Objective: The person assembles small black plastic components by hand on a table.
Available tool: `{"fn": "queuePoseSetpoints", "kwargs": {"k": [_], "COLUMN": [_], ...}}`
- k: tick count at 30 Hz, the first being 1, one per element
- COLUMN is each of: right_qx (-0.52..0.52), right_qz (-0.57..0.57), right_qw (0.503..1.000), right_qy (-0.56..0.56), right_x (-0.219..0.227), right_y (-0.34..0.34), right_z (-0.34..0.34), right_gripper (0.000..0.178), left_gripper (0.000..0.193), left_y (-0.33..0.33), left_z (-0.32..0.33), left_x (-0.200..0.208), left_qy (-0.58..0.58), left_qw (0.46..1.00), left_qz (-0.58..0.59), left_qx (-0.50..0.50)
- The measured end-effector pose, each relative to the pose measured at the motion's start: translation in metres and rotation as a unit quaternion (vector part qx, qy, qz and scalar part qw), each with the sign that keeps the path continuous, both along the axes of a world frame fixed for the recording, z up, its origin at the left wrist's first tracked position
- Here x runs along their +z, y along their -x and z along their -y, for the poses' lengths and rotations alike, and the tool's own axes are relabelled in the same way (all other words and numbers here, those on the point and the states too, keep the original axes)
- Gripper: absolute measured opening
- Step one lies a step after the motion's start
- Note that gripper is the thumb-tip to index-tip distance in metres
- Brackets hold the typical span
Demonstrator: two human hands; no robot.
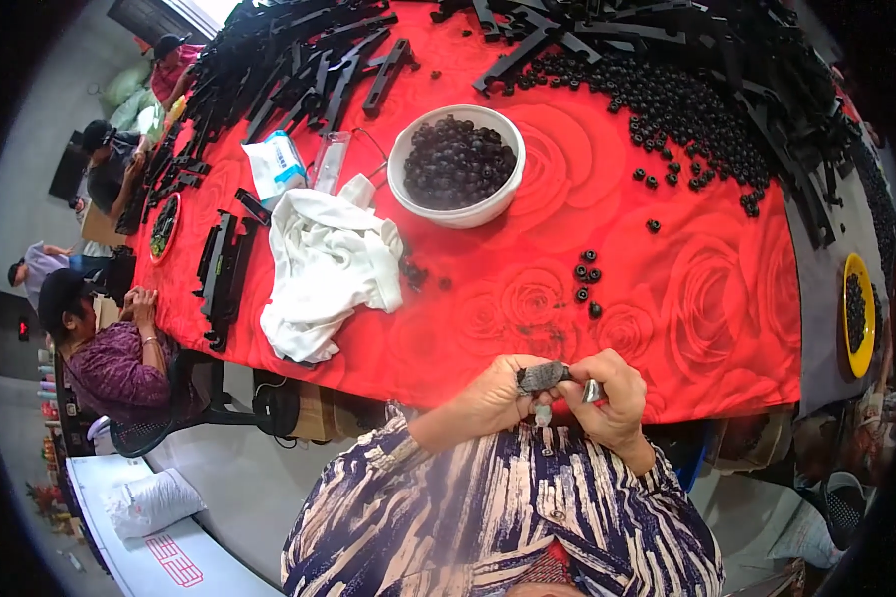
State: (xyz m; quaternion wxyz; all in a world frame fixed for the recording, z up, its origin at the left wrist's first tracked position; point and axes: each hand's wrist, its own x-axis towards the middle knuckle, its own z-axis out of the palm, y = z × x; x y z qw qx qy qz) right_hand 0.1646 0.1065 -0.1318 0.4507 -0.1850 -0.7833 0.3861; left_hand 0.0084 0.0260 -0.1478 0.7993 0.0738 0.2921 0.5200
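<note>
Left hand (496, 392): fingers curled at dark grey piece (541, 377), grip unclear. Right hand (615, 394): fingers closed on silver tool (592, 390). Far: white bowl (454, 216) of black beads (456, 164).

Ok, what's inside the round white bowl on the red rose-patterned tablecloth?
The round white bowl holds a heap of small, round black pieces. The heap covers the bowl's bottom, so anything beneath the top layer can't be seen.

Beads (458, 159) in bowl (456, 218) (cloth (334, 259) left)
</note>
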Motion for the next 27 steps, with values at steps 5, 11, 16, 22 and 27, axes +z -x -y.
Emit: {"fn": "queuePoseSetpoints", "kwargs": {"k": [5, 11, 16, 22, 27], "right_qx": [0.016, 0.041, 0.016, 0.032, 0.035], "right_qz": [0.009, 0.005, -0.015, 0.034, 0.089], "right_qw": [1.0, 0.999, 0.997, 0.994, 0.99], "right_qy": [0.019, -0.016, -0.07, 0.097, 0.102], "right_x": [0.003, 0.003, -0.004, 0.013, 0.013], "right_y": [-0.002, 0.001, -0.002, -0.011, -0.014], "right_z": [-0.002, -0.007, -0.004, -0.002, -0.001], "right_gripper": [0.025, 0.028, 0.03, 0.032, 0.023], "left_gripper": [0.014, 0.014, 0.019, 0.022, 0.02], "left_y": [-0.001, -0.001, 0.001, -0.001, -0.002], "left_z": [0.0, 0.001, 0.002, 0.005, 0.005], "left_x": [0.007, 0.017, 0.027, 0.03, 0.031], "left_qy": [0.026, 0.005, 0.006, -0.06, -0.089], "left_qw": [0.999, 0.989, 0.987, 0.972, 0.954], "left_qz": [-0.041, -0.146, -0.158, -0.219, -0.278], "left_qx": [-0.009, 0.004, 0.021, 0.063, 0.066]}}
